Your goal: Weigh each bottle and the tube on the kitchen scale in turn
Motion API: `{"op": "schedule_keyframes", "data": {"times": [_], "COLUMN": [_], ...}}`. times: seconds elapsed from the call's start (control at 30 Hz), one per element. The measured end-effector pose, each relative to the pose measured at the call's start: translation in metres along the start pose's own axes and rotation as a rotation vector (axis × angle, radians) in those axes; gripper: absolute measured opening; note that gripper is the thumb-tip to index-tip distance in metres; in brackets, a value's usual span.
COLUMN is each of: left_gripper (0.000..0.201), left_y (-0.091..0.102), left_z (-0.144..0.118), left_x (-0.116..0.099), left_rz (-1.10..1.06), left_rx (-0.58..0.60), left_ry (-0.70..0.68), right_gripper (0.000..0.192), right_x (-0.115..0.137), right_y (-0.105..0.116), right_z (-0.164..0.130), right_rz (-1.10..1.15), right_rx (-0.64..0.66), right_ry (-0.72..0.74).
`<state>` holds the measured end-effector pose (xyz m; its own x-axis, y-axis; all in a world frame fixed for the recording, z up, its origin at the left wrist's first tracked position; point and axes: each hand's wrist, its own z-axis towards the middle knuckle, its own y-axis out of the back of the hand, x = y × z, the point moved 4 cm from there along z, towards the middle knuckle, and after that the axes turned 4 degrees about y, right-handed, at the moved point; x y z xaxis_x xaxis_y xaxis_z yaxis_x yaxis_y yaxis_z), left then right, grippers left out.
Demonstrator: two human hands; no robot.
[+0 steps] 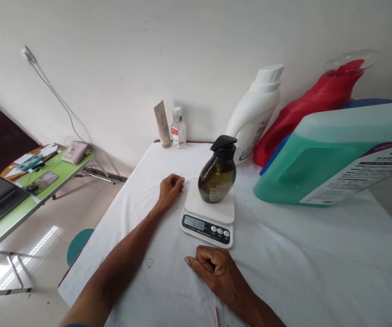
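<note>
A dark olive pump bottle with a black pump head stands upright on the white plate of a kitchen scale. The scale's display is lit and seems to read 617. My left hand rests on the cloth just left of the scale, its fingers curled together with nothing visible in them. In front of the scale lies my right hand, closed in a loose fist with the thumb to the left; it holds nothing that I can see. Neither hand touches the bottle.
Behind stand a beige tube and a small clear bottle. To the right are a white jug, a red jug and a large green jug. A thin pinkish stick lies near the front. A green table stands left.
</note>
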<state>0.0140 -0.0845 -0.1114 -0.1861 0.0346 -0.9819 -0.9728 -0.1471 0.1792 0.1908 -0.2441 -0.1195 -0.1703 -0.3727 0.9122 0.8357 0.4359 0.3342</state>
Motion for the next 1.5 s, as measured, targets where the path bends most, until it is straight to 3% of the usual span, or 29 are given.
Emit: {"op": "schedule_keyframes", "data": {"times": [0.5,0.6,0.7,0.87,0.93,1.1,1.27,1.4,1.5], "left_gripper": [0.063,0.062,0.057,0.082,0.076,0.046,0.044,0.046,0.047], "left_y": [0.002,0.005,0.004,-0.027,-0.040,-0.054,-0.062,-0.085,-0.107], "left_z": [-0.006,-0.012,-0.023,-0.036,-0.036,-0.031,-0.022,0.000,0.023], "left_x": [-0.001,-0.017,-0.054,-0.120,-0.133,-0.140,-0.153,-0.165,-0.162], "left_rz": [-0.140,-0.099,-0.011,0.204,0.340,0.550,0.437,0.362,0.339], "left_rx": [-0.036,-0.041,-0.027,0.133,0.151,0.121,0.114,0.146,0.194], "left_ry": [-0.002,-0.054,-0.188,-0.343,-0.327,-0.209,-0.213,-0.302,-0.328], "right_gripper": [0.050,0.049,0.048,0.046,0.046,0.047,0.048,0.050,0.050], "right_x": [-0.005,-0.004,-0.004,-0.004,-0.004,-0.007,-0.008,-0.007,-0.005], "right_y": [-0.003,-0.002,-0.003,-0.004,-0.004,-0.007,-0.007,-0.007,-0.006], "right_z": [-0.001,0.000,0.001,0.003,0.004,0.005,0.004,0.003,0.002], "right_rz": [-0.022,-0.022,-0.019,0.029,0.064,0.129,0.144,0.135,0.121], "right_rx": [0.002,-0.005,-0.010,-0.029,-0.033,-0.037,-0.049,-0.050,-0.055], "right_ry": [0.012,0.009,-0.006,-0.051,-0.060,-0.056,-0.042,-0.035,-0.016]}}
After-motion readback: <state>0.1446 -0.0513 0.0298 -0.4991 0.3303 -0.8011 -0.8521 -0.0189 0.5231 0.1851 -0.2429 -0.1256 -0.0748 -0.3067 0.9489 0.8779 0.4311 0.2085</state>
